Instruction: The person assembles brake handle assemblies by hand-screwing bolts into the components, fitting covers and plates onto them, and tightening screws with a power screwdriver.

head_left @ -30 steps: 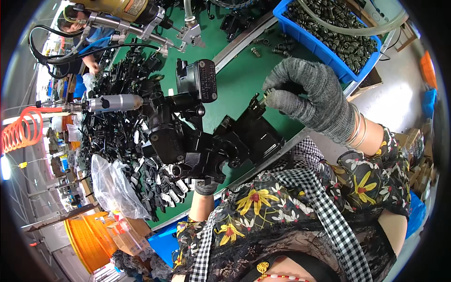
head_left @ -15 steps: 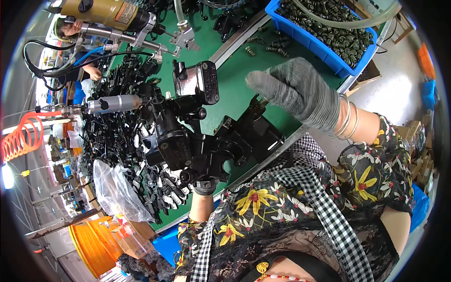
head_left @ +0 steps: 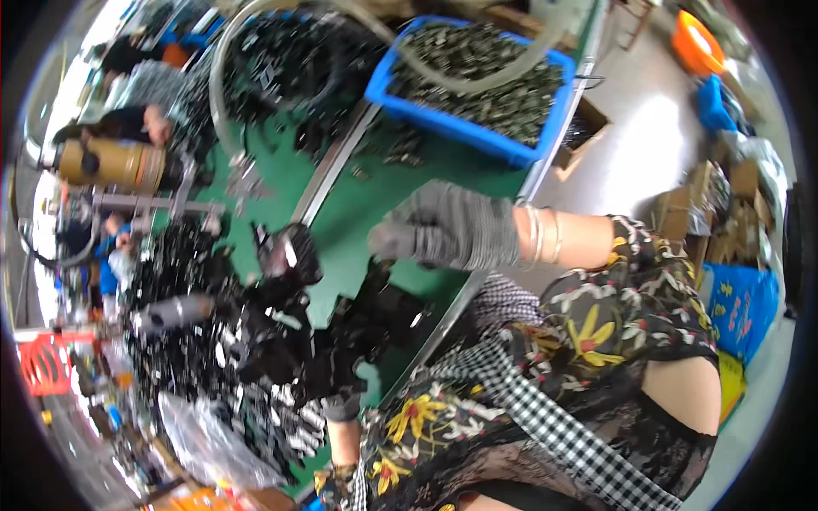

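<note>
My right hand, in a grey ribbed knit glove, hovers over the green table with thumb and fingers pinched together. What sits in the pinch, if anything, is hidden. Just below its fingertips is a black metal part with a blocky body. My left hand is gloved too and mostly covered by dark parts, so its fingers cannot be seen. Close above it is a cluster of black castings, smeared by motion. A glossy black box-shaped part stands at the cluster's far end.
A blue bin of small metal fittings stands at the far side, beyond a metal rail. Left are a yellow-bodied tool, a silver cylindrical tool, heaped black parts and a clear plastic bag. Other people work at the far left.
The view has swung, bringing the whole blue bin into sight and blurring the picture. My right hand appears lower and further left, its fingers still closed. My left hand stays by the black parts.
</note>
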`<action>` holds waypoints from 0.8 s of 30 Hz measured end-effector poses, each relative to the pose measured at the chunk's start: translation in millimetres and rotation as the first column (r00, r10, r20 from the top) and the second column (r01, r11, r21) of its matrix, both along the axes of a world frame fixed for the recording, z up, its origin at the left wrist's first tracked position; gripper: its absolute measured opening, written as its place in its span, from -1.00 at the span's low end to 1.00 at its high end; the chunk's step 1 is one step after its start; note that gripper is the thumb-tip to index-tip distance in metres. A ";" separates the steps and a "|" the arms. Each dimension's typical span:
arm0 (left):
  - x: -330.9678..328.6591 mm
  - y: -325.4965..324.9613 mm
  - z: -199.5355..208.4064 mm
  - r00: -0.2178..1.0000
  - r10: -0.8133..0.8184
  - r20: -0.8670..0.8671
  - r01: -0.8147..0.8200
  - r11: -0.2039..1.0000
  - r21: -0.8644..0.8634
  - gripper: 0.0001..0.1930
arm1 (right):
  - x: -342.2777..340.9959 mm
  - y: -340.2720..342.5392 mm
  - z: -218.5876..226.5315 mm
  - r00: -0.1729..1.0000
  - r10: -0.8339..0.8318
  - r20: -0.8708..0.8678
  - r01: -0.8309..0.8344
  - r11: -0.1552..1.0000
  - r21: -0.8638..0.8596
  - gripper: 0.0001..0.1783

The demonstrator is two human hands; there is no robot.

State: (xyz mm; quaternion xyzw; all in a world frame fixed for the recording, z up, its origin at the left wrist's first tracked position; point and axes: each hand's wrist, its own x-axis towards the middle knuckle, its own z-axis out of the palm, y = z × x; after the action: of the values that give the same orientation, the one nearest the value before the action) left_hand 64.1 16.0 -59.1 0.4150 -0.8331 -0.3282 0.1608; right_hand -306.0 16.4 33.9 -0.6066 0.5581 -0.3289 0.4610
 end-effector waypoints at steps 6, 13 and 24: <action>-15.8 -8.8 -1.2 0.997 0.071 0.016 -0.069 0.995 -0.077 -0.65 | -6.2 14.7 -4.8 0.993 -0.050 -0.107 0.013 0.947 -0.322 -0.41; -15.4 -5.4 -5.8 0.994 0.089 0.061 -0.080 0.987 -0.137 -0.69 | -93.9 53.2 15.6 0.590 -0.354 -0.726 0.130 0.929 -0.347 -0.60; -11.1 -7.9 -16.9 0.957 0.281 -0.073 -0.243 0.913 0.329 -0.38 | -205.2 39.8 -1.3 0.359 -0.209 -0.910 -0.040 0.970 -0.238 -0.78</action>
State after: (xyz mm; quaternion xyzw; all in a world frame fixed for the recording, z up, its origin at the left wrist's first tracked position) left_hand 53.1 8.1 -76.0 0.5232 -0.6954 -0.4571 0.1838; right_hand -511.3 56.3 32.6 -0.7028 0.7109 -0.0121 -0.0218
